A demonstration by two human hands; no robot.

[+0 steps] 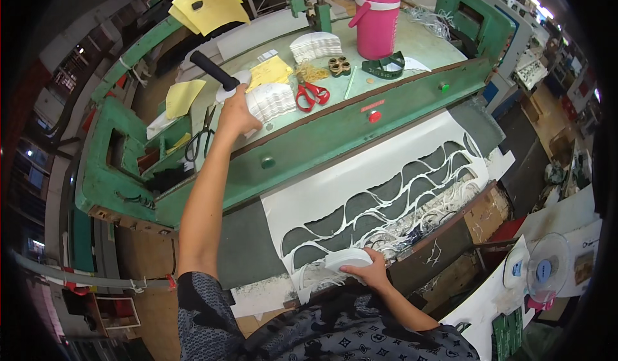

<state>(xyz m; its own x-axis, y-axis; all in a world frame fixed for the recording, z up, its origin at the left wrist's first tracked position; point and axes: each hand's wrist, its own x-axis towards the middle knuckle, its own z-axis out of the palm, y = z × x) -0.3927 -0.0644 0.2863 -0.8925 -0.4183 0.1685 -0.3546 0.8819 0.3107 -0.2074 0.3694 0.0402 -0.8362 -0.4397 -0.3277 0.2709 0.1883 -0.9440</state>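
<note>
My left hand [237,115] reaches up onto the top of a green press [322,139] and grips the near edge of a fanned stack of white cut pieces [273,100]. A black lever handle [212,70] sticks up just behind that hand. Low in the view, my right hand [368,273] holds a smaller stack of white cut pieces [346,258] from below. It is held over the near edge of a white sheet [360,174] full of curved cut-out holes, which lies on the press bed.
On the press top lie red scissors [313,94], a second white stack [315,44], yellow paper [270,71], a pink jug [376,20] and a green tape roll [384,65]. Black scissors [203,136] rest at the left. A small fan [544,268] stands at the lower right.
</note>
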